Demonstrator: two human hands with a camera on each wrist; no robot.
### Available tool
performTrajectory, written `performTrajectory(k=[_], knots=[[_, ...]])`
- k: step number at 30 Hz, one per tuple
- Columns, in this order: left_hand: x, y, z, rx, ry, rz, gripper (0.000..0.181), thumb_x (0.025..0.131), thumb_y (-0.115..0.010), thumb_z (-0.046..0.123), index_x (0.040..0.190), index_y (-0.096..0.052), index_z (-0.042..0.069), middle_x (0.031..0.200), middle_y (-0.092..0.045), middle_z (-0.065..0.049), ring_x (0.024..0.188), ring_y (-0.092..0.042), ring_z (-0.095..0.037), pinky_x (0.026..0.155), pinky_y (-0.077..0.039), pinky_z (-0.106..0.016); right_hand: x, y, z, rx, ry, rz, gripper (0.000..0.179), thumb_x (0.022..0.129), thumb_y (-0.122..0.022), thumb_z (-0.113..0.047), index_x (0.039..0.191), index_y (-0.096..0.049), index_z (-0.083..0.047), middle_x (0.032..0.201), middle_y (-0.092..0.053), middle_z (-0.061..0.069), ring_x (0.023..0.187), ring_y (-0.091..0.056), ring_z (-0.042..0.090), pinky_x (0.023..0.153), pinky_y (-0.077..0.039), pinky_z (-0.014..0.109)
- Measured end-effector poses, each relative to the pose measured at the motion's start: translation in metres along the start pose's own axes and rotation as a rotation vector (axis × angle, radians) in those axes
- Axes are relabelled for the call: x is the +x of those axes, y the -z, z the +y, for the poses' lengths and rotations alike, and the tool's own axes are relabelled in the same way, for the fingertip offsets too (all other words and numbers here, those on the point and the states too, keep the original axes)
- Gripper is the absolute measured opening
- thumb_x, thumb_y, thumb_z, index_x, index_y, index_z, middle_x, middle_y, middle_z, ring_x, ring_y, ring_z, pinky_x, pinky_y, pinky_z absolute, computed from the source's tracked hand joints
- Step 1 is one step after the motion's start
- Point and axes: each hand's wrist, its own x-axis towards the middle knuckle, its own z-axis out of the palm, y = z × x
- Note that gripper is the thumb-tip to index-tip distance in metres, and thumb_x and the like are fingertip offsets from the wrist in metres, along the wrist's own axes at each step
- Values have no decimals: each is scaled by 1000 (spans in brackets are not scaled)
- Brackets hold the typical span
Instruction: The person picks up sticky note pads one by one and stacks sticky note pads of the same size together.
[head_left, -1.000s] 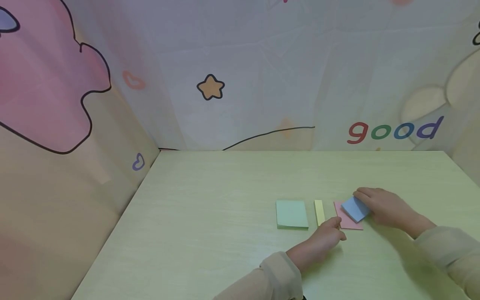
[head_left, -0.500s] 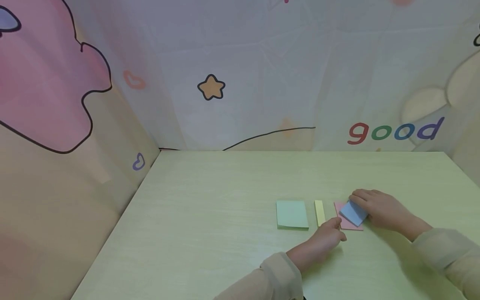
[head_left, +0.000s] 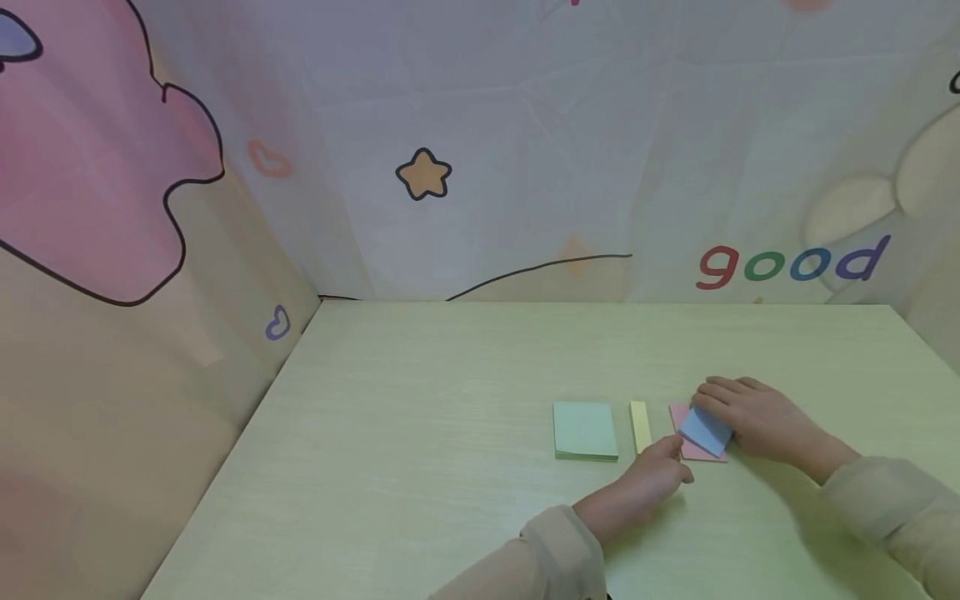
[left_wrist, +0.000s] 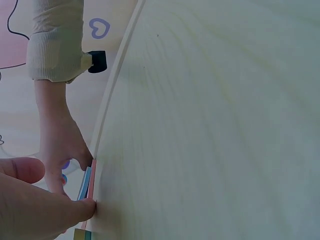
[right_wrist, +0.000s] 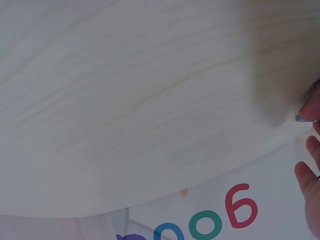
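Observation:
My right hand (head_left: pixel 765 417) holds a small blue sticky note pad (head_left: pixel 707 430) by its far and right edges, over a pink sticky note pad (head_left: pixel 678 414). The blue pad sits askew on the pink one and covers much of it. My left hand (head_left: pixel 648 482) reaches in from the front, its fingertip touching the pink pad's left side; its thumb stands apart. In the left wrist view, the blue pad (left_wrist: pixel 84 184) leans slightly against the pink pad (left_wrist: pixel 92 175). Only a blue corner (right_wrist: pixel 299 118) and some fingers show in the right wrist view.
A narrow yellow sticky note strip (head_left: pixel 639 423) lies left of the pink pad, its near end partly behind my left hand. Farther left is a square green sticky note pad (head_left: pixel 583 429). The pale table (head_left: pixel 420 467) meets a printed cloth backdrop (head_left: pixel 480 192) behind.
My right hand has shifted a little left and toward me, sliding the blue pad with it across the pink pad toward my left fingertip. My left hand has stayed in place.

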Motion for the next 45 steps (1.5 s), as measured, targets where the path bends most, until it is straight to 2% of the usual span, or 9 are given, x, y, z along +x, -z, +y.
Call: performTrajectory(k=[17, 18, 19, 21, 22, 25, 26, 29, 45], knots=[[-1, -1, 1, -1, -3, 7, 49, 75, -51, -2, 124, -48, 5, 126, -51, -8, 121, -43, -22, 99, -35, -39, 0, -5, 0, -36, 53, 45, 58, 51, -78, -6, 106, -57, -8, 105, -60, 10, 101, -53, 30, 76, -46, 46], [-1, -1, 1, -2, -5, 8, 49, 75, -51, -3, 124, -48, 6, 126, -51, -8, 121, -43, -21, 99, -35, -39, 0, -5, 0, -33, 59, 46, 56, 54, -77, -6, 107, -57, -8, 106, -60, 11, 102, -52, 30, 76, -46, 46], [-1, -1, 1, -3, -7, 7, 50, 75, -51, -3, 124, -48, 6, 126, -51, -8, 121, -43, -21, 99, -35, -39, 0, -5, 1, -35, 64, 48, 46, 64, -72, -7, 108, -57, -8, 107, -59, 10, 103, -52, 30, 77, -46, 46], [-1, -1, 1, -9, -8, 3, 50, 75, -51, -2, 125, -48, 5, 127, -50, -8, 121, -42, -21, 99, -34, -39, 0, -5, 0, -35, 73, 51, 36, 74, -64, -8, 109, -56, -9, 109, -59, 11, 104, -51, 30, 78, -45, 46], [-2, -1, 1, -14, -7, 1, 51, 75, -51, -3, 125, -47, 5, 128, -50, -9, 122, -42, -22, 100, -34, -39, 0, -5, 0, -35, 76, 49, 35, 76, -62, -8, 110, -56, -9, 110, -59, 11, 105, -51, 30, 78, -45, 46], [-2, -1, 1, -26, -1, -10, 51, 76, -50, -3, 127, -44, 3, 130, -48, -10, 123, -41, -23, 100, -33, -39, 1, -3, -2, -55, 71, 41, 39, 74, -65, -8, 111, -56, -10, 112, -58, 10, 105, -51, 30, 78, -45, 46], [-2, 0, 0, -30, 1, -13, 51, 77, -50, -3, 127, -44, 2, 130, -47, -10, 123, -41, -23, 100, -33, -39, 2, -3, -3, -61, 68, 37, 49, 65, -72, -6, 111, -56, -10, 112, -58, 10, 105, -51, 30, 78, -45, 46], [-2, 0, 0, -39, 7, -18, 51, 77, -49, -3, 128, -43, 2, 131, -47, -11, 124, -40, -25, 100, -33, -39, 3, -1, -5, -77, 58, 27, 61, 53, -79, -6, 110, -57, -11, 112, -59, 10, 104, -52, 30, 77, -45, 46], [-3, 0, 0, -45, 6, -14, 51, 77, -50, -4, 127, -43, 3, 131, -46, -10, 124, -40, -24, 101, -33, -39, 0, -4, -4, -84, 95, 20, 64, 55, -77, -6, 114, -55, -13, 115, -58, 9, 102, -53, 29, 76, -45, 45]])
